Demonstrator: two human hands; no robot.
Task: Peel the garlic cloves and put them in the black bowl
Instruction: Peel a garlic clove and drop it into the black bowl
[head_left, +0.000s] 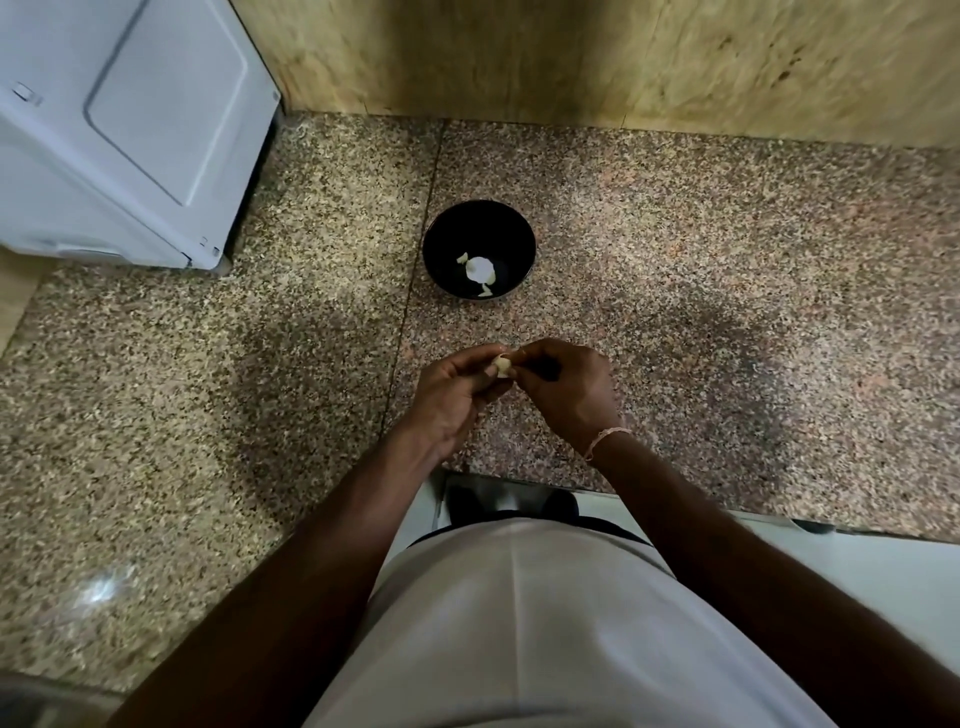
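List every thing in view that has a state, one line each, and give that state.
garlic clove: held above the counter, pinched between the fingers of both hands, not in the bowl.
left hand: fingers curled, gripping the clove.
right hand: fingertips pinching the clove.
black bowl: upright on the counter, apart from the hands, a few pale pieces inside.
white appliance: standing at the back left, lid shut.

In front of me runs a speckled granite counter (727, 270), with a dark seam (415, 270) crossing it front to back. A white appliance (119, 130) stands on its far left corner. Behind the counter rises a wooden wall panel (623, 57).
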